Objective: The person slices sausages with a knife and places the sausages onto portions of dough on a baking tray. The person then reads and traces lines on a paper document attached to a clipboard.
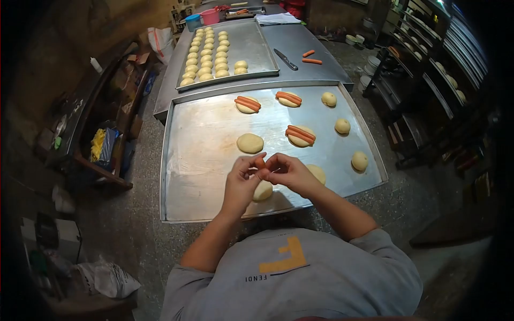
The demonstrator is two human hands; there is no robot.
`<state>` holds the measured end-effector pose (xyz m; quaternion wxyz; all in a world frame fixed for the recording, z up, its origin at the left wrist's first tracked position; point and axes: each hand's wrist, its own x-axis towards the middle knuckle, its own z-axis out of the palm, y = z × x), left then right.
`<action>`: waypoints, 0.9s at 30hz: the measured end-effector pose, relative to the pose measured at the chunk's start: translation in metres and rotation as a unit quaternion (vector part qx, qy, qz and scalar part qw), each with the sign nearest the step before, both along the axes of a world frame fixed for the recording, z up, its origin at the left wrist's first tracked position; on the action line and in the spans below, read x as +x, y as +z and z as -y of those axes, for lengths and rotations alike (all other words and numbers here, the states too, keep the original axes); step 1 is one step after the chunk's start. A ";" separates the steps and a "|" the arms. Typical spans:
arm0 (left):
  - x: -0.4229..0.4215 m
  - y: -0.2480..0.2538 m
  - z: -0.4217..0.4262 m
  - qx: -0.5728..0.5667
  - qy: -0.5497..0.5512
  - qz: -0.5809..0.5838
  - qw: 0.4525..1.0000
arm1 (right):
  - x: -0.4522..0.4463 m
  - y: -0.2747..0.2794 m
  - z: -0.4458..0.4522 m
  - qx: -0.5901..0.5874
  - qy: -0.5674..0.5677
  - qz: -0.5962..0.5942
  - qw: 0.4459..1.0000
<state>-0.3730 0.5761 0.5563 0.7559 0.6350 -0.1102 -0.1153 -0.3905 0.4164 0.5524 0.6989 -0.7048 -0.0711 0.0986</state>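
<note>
Above the near part of the front metal tray (198, 160), my left hand (243, 176) and my right hand (290, 172) meet with fingers pinched together. An orange-red sausage (260, 162) shows between them, mostly covered by the fingers. Below the hands lies a flattened dough round (262, 191), partly hidden. Another flat dough round (250, 143) lies just beyond them, and one more dough round (317, 173) is half covered by my right wrist. Farther back, three dough pieces carry sausages, the nearest being the sausage-topped dough (300, 135). Three dough balls (342, 127) line the right side.
A second tray (251, 48) behind holds rows of dough balls (206, 58). Beside it on the table are a knife (286, 59) and two loose sausages (312, 61). A dark rack (428, 75) stands right, a wooden shelf (107, 117) left. Pink (210, 16) and blue tubs (193, 22) sit at the far end.
</note>
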 end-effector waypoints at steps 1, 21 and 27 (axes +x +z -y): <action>-0.004 -0.002 -0.003 0.014 -0.004 0.027 1.000 | -0.005 -0.001 -0.006 -0.017 -0.019 0.024 0.999; 0.032 0.013 -0.029 -0.031 0.061 0.015 0.998 | 0.001 -0.003 -0.033 0.090 -0.121 0.033 0.988; 0.121 0.008 -0.011 0.008 0.043 0.044 0.998 | 0.066 0.008 -0.013 0.089 -0.160 0.028 0.983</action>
